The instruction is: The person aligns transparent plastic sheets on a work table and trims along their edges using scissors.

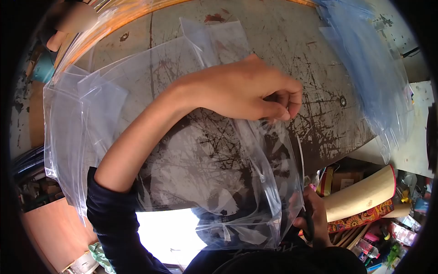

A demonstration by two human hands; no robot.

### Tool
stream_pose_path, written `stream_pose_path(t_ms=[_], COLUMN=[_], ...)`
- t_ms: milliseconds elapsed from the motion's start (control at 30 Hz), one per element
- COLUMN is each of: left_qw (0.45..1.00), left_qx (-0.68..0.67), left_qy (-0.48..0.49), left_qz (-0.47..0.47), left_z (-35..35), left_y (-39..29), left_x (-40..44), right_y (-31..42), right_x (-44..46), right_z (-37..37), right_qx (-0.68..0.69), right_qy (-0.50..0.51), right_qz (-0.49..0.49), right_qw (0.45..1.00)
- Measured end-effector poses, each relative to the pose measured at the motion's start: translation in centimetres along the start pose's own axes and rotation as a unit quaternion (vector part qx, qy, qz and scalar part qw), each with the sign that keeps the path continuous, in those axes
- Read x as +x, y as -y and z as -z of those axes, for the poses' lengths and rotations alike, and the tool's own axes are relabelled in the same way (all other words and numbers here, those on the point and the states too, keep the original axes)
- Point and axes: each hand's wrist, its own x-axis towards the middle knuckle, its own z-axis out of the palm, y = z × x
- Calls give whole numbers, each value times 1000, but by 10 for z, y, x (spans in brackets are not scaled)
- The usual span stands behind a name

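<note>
As hands (pixel 255 89) hold scissors (pixel 309 223) and clear creased plastic (pixel 269 185), scratched tabletop (pixel 292 50)

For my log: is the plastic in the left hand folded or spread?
Spread, though creased: the plastic runs from the left hand past the near edge of the table, which shows through it.

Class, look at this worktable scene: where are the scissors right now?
In the head view, the scissors are right of centre, low down, held in the right hand beside the clear plastic sheet's right edge.
</note>
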Motion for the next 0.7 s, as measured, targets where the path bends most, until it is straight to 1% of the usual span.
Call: stream_pose_path(t_ms=[67,133,233,267,333,467,533,700], left_qw=[1000,999,999,999,998,998,998,997], left_qx=[2,33,38,37,38,35,29,24], left_qy=[-3,-6,-18,-20,-30,-36,1,11], left_qz=[6,-12,-25,-24,-36,-41,47,74], left_z=[0,0,-3,-4,-6,-5,-2,-1], left_y=[-1,-1,3,4,6,5,-1,-5], left_x=[0,-1,-1,-1,-1,0,-1,0], right_y=[1,3,0,2,8,10,11,10], right_x=[1,3,3,4,4,3,2,2], right_z=[-1,-2,-1,-2,-5,-7,-7,-5], right_qx=[-4,3,-22,-23,-59,-73,-99,-112], right_qy=[4,4,-6,-4,-32,-49,-59,-59], right_qz=[6,8,24,23,13,2,13,15], right_qw=[1000,1000,999,999,998,996,993,992])
